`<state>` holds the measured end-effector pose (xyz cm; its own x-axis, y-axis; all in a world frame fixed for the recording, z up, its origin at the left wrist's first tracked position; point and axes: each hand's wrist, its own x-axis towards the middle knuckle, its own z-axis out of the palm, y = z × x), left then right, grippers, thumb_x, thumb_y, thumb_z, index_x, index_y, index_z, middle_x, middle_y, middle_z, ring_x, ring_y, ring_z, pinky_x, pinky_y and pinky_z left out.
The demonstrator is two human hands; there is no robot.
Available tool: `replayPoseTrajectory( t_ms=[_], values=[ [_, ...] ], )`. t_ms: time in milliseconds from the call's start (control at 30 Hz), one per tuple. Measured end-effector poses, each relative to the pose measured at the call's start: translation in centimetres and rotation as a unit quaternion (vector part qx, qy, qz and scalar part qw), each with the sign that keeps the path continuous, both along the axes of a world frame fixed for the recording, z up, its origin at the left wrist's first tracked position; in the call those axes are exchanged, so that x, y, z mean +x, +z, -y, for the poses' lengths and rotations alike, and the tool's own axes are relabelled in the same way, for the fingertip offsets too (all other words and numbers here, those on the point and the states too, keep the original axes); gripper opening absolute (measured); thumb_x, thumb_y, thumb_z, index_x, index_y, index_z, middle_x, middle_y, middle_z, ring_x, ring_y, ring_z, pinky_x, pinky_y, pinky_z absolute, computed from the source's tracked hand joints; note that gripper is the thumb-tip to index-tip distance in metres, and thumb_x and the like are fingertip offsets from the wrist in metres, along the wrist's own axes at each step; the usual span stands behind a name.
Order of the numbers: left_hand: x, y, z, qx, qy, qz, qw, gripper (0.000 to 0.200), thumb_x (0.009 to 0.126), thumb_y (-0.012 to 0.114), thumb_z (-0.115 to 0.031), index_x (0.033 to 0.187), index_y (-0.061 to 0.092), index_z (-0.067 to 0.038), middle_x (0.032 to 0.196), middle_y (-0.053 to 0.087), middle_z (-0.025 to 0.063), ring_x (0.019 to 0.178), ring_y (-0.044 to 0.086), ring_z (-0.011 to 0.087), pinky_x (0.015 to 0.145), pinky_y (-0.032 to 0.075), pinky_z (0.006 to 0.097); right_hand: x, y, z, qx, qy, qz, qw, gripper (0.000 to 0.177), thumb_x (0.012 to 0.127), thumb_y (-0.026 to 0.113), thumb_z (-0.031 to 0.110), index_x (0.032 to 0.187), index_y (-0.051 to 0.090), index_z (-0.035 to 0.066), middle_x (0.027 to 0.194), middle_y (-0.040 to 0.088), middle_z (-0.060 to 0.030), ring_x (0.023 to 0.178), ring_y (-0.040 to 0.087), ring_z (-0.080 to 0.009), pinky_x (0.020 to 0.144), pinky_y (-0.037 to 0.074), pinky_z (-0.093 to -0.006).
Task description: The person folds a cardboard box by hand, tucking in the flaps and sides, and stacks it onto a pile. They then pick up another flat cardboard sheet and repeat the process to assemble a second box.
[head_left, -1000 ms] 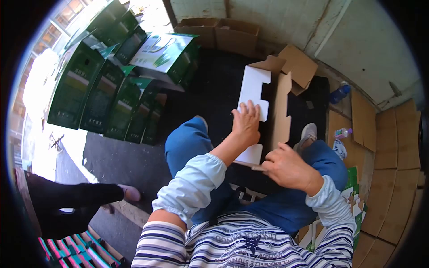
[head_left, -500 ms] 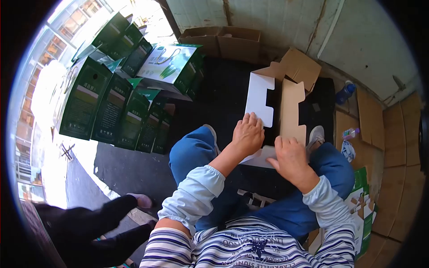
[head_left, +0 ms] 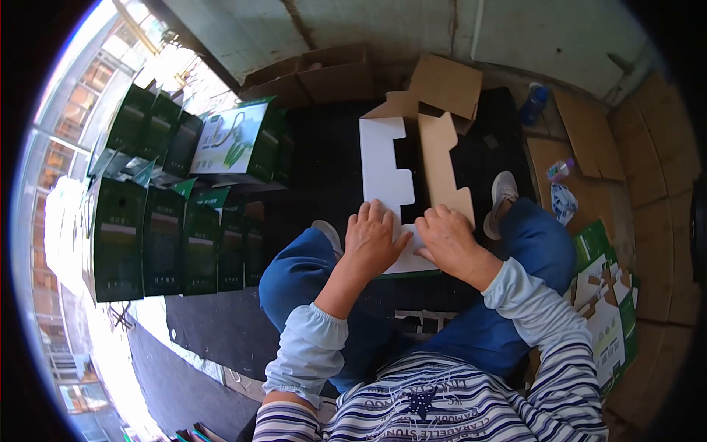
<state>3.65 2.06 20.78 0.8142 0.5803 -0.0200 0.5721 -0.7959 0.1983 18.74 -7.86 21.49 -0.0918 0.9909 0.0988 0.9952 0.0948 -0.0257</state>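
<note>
A long white-and-brown cardboard carton point(head_left: 378, 151) extends forward, its white panel point(head_left: 379, 177) under the spread left hand point(head_left: 370, 236), its brown flap point(head_left: 442, 158) beneath the curled right hand point(head_left: 451, 239), whose grip is unclear.

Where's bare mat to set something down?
Mat between green boxes and open carton; smaller, nearly bare patch between carton and blue bottle. Crowded: at left hand and right hand, and rightward by loose cardboard.
</note>
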Motion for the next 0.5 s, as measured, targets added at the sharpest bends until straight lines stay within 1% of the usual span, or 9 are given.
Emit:
replayPoseTrajectory(
  t_ms=[33,67,167,267,367,500],
  values=[
    [0.1,-0.1,0.2,0.021,-0.005,-0.015,1.0,0.055,0.084,0.062,-0.041,0.115,0.056,0.004,0.13,0.047,0.0267,0.122,0.045,0.0409,0.098,0.038,0.0469,0.0,0.0,-0.1,0.001,0.008,-0.003,1.0,0.039,0.068,0.076,0.038,0.088,0.06,0.008,0.084,0.056,-0.0058,0.087,0.055,-0.0214,0.074,0.045,-0.0324],
    [0.2,-0.3,0.2,0.01,0.0,-0.025,1.0,0.066,0.076,0.071,-0.045,0.116,0.056,0.005,0.132,0.045,0.028,0.123,0.043,0.0414,0.099,0.037,0.0464,-0.1,-0.1,-0.2,0.001,0.017,-0.008,1.0,0.036,0.069,0.075,0.036,0.087,0.06,0.008,0.083,0.056,-0.0057,0.087,0.055,-0.0213,0.074,0.045,-0.0323],
    [0.7,-0.7,0.2,0.033,0.004,-0.062,0.998,0.066,0.074,0.073,-0.042,0.117,0.056,0.005,0.132,0.045,0.0273,0.124,0.043,0.0411,0.099,0.037,0.0465,0.1,-1.1,-0.7,0.011,0.061,-0.015,0.998,0.021,0.074,0.069,0.026,0.082,0.062,0.008,0.08,0.056,-0.0049,0.085,0.054,-0.0207,0.073,0.044,-0.0318],
    [0.9,-0.9,0.4,0.066,-0.004,-0.08,0.995,0.068,0.07,0.076,-0.042,0.117,0.056,0.004,0.13,0.047,0.0265,0.122,0.045,0.0398,0.096,0.039,0.046,0.2,-2.5,-0.6,0.014,0.085,-0.013,0.996,0.011,0.077,0.062,0.019,0.077,0.064,0.008,0.078,0.056,-0.0049,0.082,0.054,-0.0199,0.071,0.043,-0.0312],
    [1.4,-0.7,0.3,0.072,-0.004,-0.115,0.991,0.07,0.067,0.077,-0.041,0.117,0.056,0.003,0.13,0.047,0.0263,0.121,0.045,0.0392,0.095,0.04,0.0452,0.1,-3.1,-0.1,0.025,0.102,-0.007,0.994,0.01,0.077,0.059,0.017,0.076,0.064,0.008,0.078,0.056,-0.005,0.08,0.053,-0.0193,0.07,0.041,-0.0306],
    [2.1,-0.7,0.0,0.067,-0.004,-0.162,0.985,0.071,0.065,0.079,-0.04,0.117,0.056,0.002,0.13,0.047,0.0251,0.119,0.046,0.0389,0.094,0.04,0.0451,-0.3,-3.7,0.5,0.035,0.101,-0.033,0.994,0.009,0.075,0.057,0.015,0.073,0.062,0.007,0.076,0.053,-0.0053,0.078,0.052,-0.0192,0.07,0.043,-0.0302]
  ],
)
